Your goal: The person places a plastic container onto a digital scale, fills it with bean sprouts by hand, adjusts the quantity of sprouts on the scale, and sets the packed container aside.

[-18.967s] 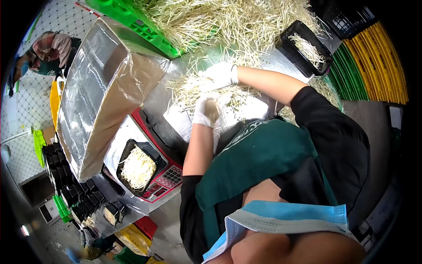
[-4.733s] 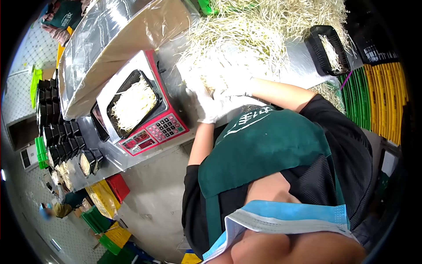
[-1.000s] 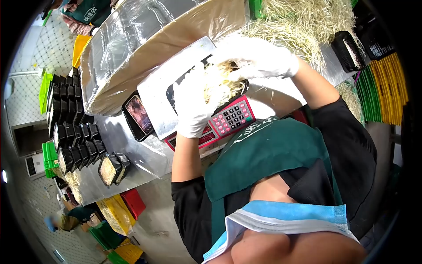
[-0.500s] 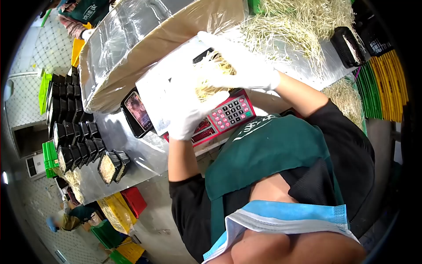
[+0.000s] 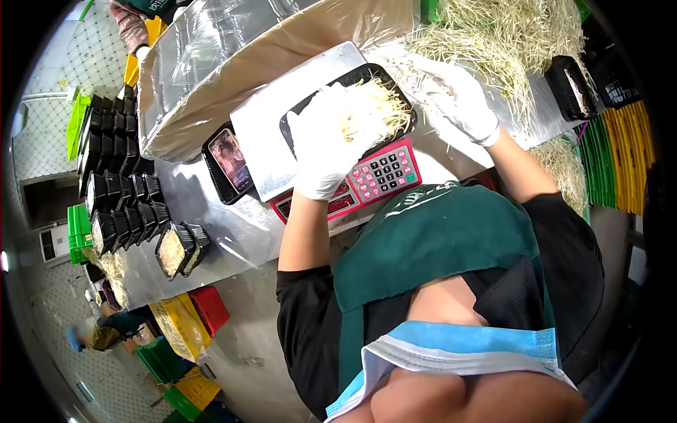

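Observation:
My left hand point(image 5: 321, 144), in a white glove, is over a black plastic tray point(image 5: 288, 131), its fingers curved against a clump of pale bean sprouts point(image 5: 381, 109). Glare washes out part of these fingers. The tray sits on the white plate point(image 5: 262, 106) of a weighing scale with a red keypad panel point(image 5: 384, 173). To the right of the tray, my gloved right hand point(image 5: 462, 102) is low over the table beside loose sprouts, fingers stretched out and apart. Nothing clearly shows in its grasp.
A large sprout heap point(image 5: 501, 42) lies at the far right, near another black tray point(image 5: 570, 88). Left of the scale is a phone point(image 5: 230, 156). Stacked black trays point(image 5: 127, 218) stand farther left. A plastic-lined bin point(image 5: 211, 77) borders the scale; a co-worker's sleeve point(image 5: 132, 29) shows beyond.
My hands have parted from around the sprouts. The right hand has moved right, away from the scale; the left stays with the sprouts, and the tray shows more fully. The view has shifted slightly.

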The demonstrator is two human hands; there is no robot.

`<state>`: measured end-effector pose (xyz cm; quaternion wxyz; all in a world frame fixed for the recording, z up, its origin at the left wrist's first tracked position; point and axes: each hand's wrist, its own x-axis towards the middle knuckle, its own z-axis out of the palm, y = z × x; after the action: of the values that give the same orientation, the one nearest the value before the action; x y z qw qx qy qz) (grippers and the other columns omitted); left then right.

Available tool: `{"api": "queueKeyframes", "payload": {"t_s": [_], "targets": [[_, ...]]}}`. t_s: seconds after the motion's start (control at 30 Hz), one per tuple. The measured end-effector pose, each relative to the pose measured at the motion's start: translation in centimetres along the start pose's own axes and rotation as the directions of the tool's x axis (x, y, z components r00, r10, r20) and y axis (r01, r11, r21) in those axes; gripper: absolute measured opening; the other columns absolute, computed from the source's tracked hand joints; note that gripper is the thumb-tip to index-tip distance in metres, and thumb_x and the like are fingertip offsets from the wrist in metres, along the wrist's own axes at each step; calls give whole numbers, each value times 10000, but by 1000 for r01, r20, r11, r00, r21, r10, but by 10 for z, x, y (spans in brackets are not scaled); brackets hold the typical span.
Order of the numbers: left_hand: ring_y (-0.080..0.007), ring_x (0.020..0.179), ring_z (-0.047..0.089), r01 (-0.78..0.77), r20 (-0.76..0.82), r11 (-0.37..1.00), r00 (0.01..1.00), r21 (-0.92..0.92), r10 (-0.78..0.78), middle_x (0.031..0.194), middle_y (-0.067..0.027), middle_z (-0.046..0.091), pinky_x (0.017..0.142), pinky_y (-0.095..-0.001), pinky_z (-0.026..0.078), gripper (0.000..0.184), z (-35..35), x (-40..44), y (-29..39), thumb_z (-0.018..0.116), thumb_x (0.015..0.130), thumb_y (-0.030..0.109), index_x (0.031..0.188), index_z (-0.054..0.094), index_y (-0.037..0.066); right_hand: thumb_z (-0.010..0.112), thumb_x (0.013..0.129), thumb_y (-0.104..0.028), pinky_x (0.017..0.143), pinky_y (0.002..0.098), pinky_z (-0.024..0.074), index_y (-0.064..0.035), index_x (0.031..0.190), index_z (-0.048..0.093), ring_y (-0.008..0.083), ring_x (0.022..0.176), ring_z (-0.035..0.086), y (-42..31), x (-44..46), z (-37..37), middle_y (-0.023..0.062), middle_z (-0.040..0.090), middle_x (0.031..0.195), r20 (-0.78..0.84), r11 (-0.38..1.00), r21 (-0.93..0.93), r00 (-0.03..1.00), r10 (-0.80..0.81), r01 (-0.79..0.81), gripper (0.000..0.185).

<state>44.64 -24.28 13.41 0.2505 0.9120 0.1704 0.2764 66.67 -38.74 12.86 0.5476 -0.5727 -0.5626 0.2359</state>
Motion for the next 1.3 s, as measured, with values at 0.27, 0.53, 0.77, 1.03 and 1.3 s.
{"api": "queueKeyframes", "payload": {"t_s": [0.27,0.53,0.77,1.03,1.3], "targets": [[-304,1151,491,-6,-224,1000,975,8,7,1259,-173,516,1003,-385,362,690,-39,-5,18,766,742,228,1304,452,-21,574,834,-442,1062,452,283,-155,1409,364,310,1298,367,100,-71,-17,123,394,1421,-85,366,-919,980,179,-147,677],[-175,1053,562,174,-534,782,641,-598,-551,1185,-120,580,923,-299,434,363,-102,-92,-59,577,926,210,1185,532,-41,666,814,-249,1000,384,396,-95,1430,322,289,1236,465,50,-43,-39,136,443,1387,-337,983,-134,939,75,-127,722],[-303,1090,537,62,-198,998,978,-7,-62,1169,-163,572,971,-394,384,604,-48,-19,4,730,731,291,1219,523,2,603,862,-345,1101,371,280,-15,1389,352,273,1305,396,-10,41,50,164,417,1399,3,949,-112,956,-295,293,671],[-353,1009,518,19,-8,978,1000,210,-18,1082,-184,553,891,-467,387,648,-5,-2,2,709,656,271,1217,490,31,501,889,-384,811,422,483,-43,1083,601,343,907,611,-23,55,88,199,629,993,221,946,-278,970,-103,164,404],[-346,1201,421,128,188,966,967,225,-172,1296,-189,471,997,-524,295,799,2,-6,-6,658,746,517,1320,435,8,550,879,-360,780,398,489,-76,1111,591,316,863,616,-47,107,46,147,646,928,271,694,-644,944,-187,322,369]]}}
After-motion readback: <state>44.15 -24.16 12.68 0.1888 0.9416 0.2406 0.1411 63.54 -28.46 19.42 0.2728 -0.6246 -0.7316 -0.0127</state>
